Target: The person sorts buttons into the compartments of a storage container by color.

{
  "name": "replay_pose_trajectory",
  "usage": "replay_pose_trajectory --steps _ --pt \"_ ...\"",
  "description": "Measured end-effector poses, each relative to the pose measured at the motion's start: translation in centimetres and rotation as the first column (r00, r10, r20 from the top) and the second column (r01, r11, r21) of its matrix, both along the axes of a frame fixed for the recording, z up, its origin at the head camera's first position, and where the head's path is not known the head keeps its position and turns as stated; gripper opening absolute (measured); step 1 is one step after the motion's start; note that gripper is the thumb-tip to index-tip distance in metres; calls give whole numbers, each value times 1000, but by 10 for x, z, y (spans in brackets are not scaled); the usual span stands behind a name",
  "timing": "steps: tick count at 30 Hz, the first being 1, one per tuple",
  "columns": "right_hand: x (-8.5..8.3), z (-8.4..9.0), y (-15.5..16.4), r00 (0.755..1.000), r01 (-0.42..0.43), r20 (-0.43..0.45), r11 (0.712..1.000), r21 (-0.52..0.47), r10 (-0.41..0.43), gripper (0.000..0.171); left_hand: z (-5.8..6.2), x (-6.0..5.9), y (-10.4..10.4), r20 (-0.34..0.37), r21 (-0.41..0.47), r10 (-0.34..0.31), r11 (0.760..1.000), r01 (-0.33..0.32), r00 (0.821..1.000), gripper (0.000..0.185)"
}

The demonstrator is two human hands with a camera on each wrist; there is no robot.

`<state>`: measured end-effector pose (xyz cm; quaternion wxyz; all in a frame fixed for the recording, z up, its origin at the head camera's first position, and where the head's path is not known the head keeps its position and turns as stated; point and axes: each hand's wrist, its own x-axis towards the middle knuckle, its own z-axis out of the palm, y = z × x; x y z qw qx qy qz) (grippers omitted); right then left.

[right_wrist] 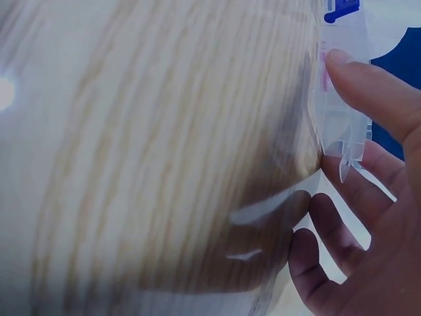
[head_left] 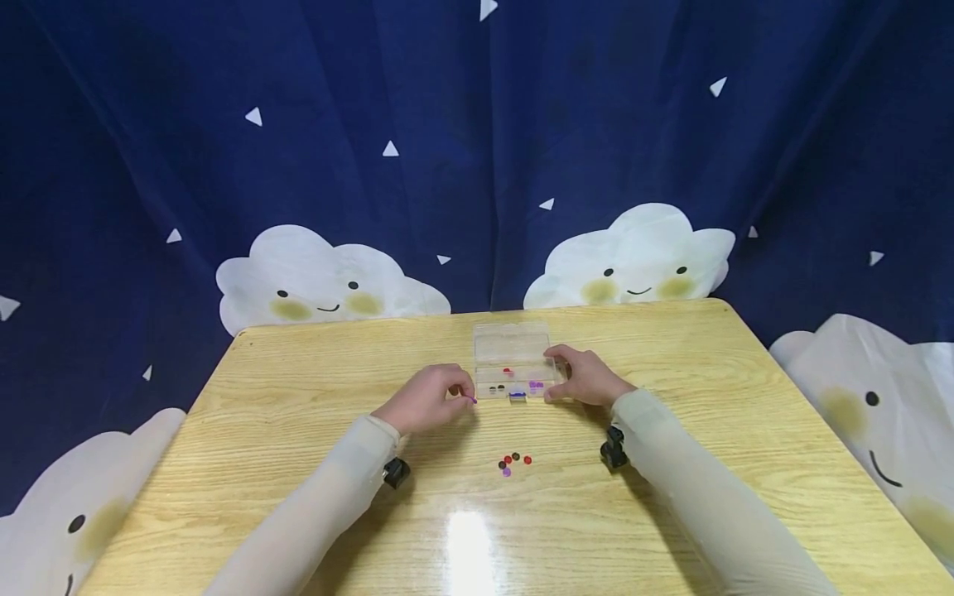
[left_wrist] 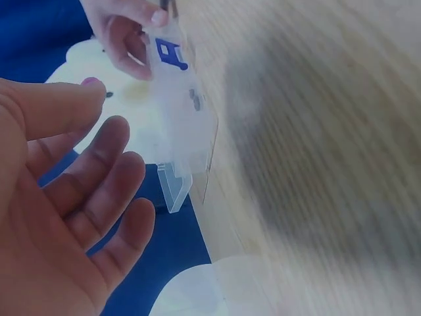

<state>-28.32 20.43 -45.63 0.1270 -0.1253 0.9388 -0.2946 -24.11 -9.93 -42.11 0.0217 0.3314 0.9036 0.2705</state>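
Observation:
Between thumb and index finger, my left hand (head_left: 432, 400) pinches a small purple round piece (head_left: 474, 401); its edge shows at the thumb tip in the left wrist view. Just right of it sits a clear plastic box (head_left: 514, 361) with its lid raised at the back and a blue latch (head_left: 517, 396) in front. My right hand (head_left: 587, 377) grips the box's right end, thumb at the front and fingers behind. Inside the box lie dark pieces (head_left: 497, 388) at front left, purple pieces (head_left: 536, 386) at front right, and a red piece (head_left: 508, 372) farther back.
On the wooden table (head_left: 298, 430), several loose red, dark and purple round pieces (head_left: 508, 459) lie in front of the box. A dark blue curtain (head_left: 477, 149) with white clouds hangs behind the table. Each wrist wears a small black camera (head_left: 614, 448).

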Motion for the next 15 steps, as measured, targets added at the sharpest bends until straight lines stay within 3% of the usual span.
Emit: replay_pose_trajectory --steps 15 --pt "1 1 2 1000 -14 -15 1000 -1 14 79 3 -14 12 -5 -15 41 999 -41 999 6"
